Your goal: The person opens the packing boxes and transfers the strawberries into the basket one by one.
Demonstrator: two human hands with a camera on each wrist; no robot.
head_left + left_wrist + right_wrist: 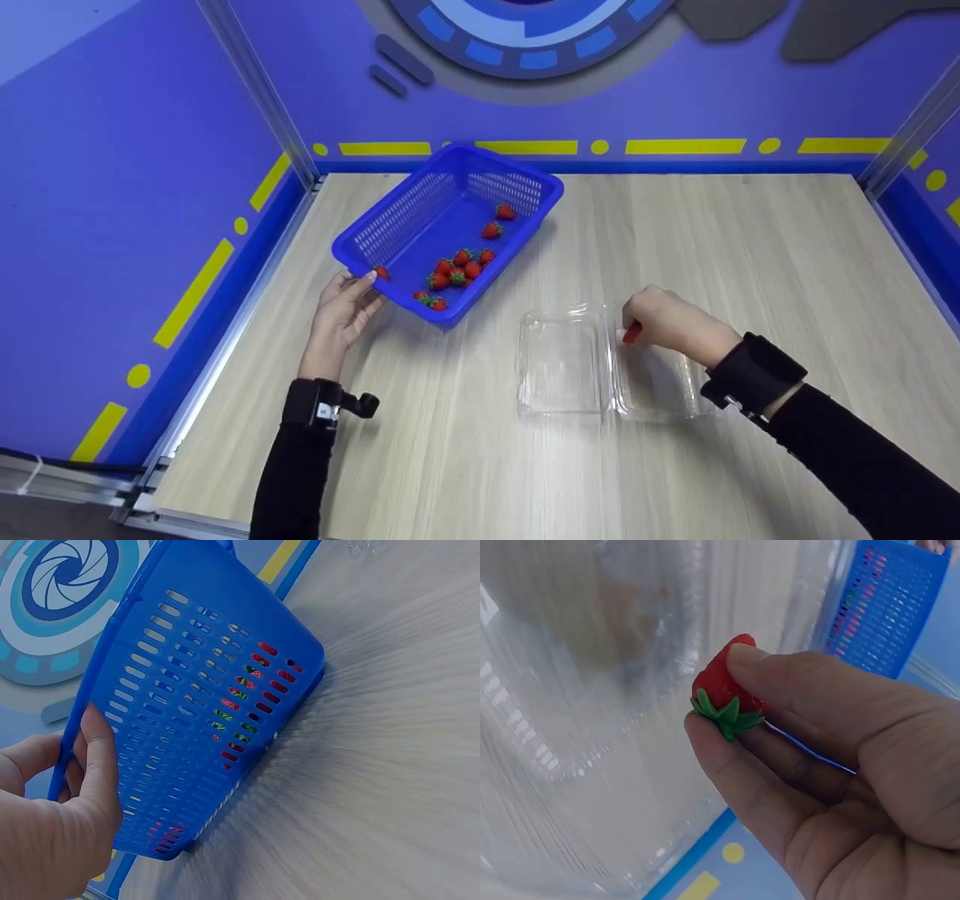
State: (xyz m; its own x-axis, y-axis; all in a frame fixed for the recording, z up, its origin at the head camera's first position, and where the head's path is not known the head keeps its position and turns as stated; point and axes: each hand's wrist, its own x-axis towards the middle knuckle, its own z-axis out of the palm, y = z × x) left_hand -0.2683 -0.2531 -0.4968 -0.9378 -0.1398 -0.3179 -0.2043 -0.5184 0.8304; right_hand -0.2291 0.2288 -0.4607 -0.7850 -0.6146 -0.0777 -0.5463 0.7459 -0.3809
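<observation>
My left hand [341, 319] pinches the near left rim of a blue plastic basket [409, 217], thumb over the edge and fingers beneath it. Several red strawberries [463, 257] lie in the basket, mostly along its right side. In the right wrist view, a single strawberry [724, 690] with green leaves is pinched between thumb and fingertips of my right hand [840, 750]. That hand is above the right half of an open clear plastic clamshell box [562, 364]. Its left half shows no fruit, and the hand partly covers the right half.
The basket and box stand on a light wood-grain table [450, 465]. Blue panels with yellow marks [686, 146] rise behind and at the left, joined by metal posts [262, 90]. A wrist camera mount [360, 405] juts from my left wrist beside the basket.
</observation>
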